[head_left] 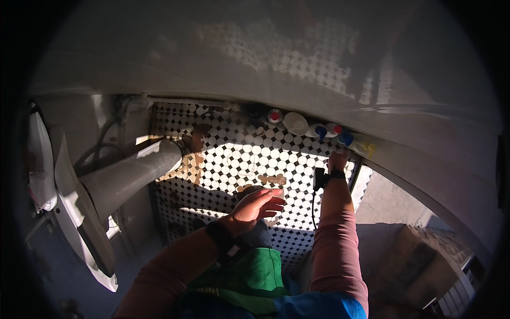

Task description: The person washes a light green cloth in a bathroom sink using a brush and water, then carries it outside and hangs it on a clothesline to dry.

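My right hand (338, 160) reaches out to a row of cleaning bottles standing along the foot of the wall. It is nearest to a bottle with a blue top (345, 138) and a clear bottle with a yellow top (364, 148). Its fingers are partly hidden, and whether they touch or grip anything is unclear. My left hand (257, 207) hovers above the tiled floor (255, 157), fingers apart and slightly bent, holding nothing. Further left in the row are a red-capped bottle (275, 116), a pale round container (295, 123) and a bottle with a blue trigger-like top (320, 131).
A white pedestal washbasin (71, 215) rises at the left, its column (135, 169) meeting the floor. Brown worn patches (272, 179) mark the tiles. A glossy wall (239, 52) curves across the top. Past a threshold (361, 183) at right lies bare concrete (382, 197).
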### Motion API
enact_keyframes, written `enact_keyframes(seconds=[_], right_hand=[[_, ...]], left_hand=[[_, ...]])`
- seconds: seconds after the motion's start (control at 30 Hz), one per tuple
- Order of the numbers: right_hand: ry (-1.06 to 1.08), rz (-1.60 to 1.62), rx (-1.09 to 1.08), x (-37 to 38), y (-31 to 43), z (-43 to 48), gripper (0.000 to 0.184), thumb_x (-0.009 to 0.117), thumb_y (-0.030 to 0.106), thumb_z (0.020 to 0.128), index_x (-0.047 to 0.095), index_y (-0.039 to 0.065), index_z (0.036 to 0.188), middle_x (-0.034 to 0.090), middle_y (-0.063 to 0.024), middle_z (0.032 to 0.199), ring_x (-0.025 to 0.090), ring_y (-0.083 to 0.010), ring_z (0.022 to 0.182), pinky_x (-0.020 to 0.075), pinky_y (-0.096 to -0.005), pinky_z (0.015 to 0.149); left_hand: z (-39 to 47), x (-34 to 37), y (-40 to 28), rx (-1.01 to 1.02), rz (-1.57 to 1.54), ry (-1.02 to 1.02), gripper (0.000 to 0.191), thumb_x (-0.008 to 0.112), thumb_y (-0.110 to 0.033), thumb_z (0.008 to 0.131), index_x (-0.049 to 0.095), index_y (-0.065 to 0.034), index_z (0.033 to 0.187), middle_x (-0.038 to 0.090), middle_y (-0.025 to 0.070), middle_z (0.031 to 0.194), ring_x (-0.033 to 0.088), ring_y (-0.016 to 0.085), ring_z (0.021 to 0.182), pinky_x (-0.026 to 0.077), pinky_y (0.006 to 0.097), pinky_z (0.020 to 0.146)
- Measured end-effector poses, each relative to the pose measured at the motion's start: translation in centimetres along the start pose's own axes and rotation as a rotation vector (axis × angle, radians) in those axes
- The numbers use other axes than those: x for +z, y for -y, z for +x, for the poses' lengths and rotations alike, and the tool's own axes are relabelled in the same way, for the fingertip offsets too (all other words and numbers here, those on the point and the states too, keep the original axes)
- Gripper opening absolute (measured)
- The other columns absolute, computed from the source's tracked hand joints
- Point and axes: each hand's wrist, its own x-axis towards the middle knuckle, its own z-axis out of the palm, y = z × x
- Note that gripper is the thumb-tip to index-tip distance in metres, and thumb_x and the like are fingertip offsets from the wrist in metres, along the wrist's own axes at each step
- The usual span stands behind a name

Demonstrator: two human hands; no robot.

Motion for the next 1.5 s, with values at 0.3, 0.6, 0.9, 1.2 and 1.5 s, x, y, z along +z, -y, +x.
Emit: enact_keyframes(seconds=[0.3,0.6,0.9,1.2,1.5], right_hand=[[0.555,0.329,0.565,-9.7,8.5,-23.5,0.035,0.048,0.024,0.090,0.048,0.010,0.122,0.057,-0.0083,0.101,0.062,-0.0228,0.084,0.0471,-0.0328,0.065],[0.722,0.257,0.385,-12.4,13.8,-40.3,0.035,0.048,0.026,0.092,0.047,0.007,0.122,0.060,-0.0098,0.095,0.060,-0.0204,0.080,0.0454,-0.0308,0.062],[0.848,0.389,0.340,-12.5,24.9,-59.5,0.025,0.053,0.021,0.088,0.052,0.006,0.108,0.060,-0.0093,0.088,0.059,-0.0199,0.073,0.0459,-0.0274,0.055],[1.185,-0.060,-0.333,-2.2,39.6,-80.1,0.028,0.051,0.020,0.090,0.053,0.003,0.112,0.061,-0.0075,0.091,0.060,-0.0172,0.078,0.0468,-0.0298,0.066],[0.470,0.038,-0.899,2.0,54.5,-74.0,0.021,0.057,0.019,0.081,0.062,0.005,0.096,0.065,-0.0114,0.086,0.063,-0.0205,0.073,0.0499,-0.0325,0.067]], left_hand=[[-10.1,-2.1,1.7,-0.009,0.097,-0.083,0.037,0.046,-0.027,0.095,0.049,-0.0055,0.125,0.060,0.0096,0.108,0.059,0.018,0.098,0.046,0.0306,0.085],[-25.1,-7.4,3.3,0.202,0.102,-0.087,0.034,0.049,-0.024,0.094,0.051,-0.0045,0.121,0.062,0.0073,0.103,0.060,0.016,0.093,0.046,0.0286,0.081],[-42.9,-14.0,5.6,0.515,0.116,-0.042,0.033,0.049,-0.022,0.093,0.052,-0.0034,0.120,0.062,0.0061,0.100,0.059,0.014,0.090,0.046,0.0285,0.079],[-55.4,-27.2,8.4,1.004,0.263,-0.513,0.029,0.056,-0.016,0.088,0.057,0.0003,0.111,0.064,0.0092,0.098,0.060,0.014,0.086,0.047,0.0266,0.076],[-55.3,-33.8,4.2,0.864,0.729,-1.072,0.048,0.060,-0.023,0.078,0.053,0.0067,0.116,0.058,0.0231,0.113,0.056,0.030,0.106,0.045,0.0355,0.091]])
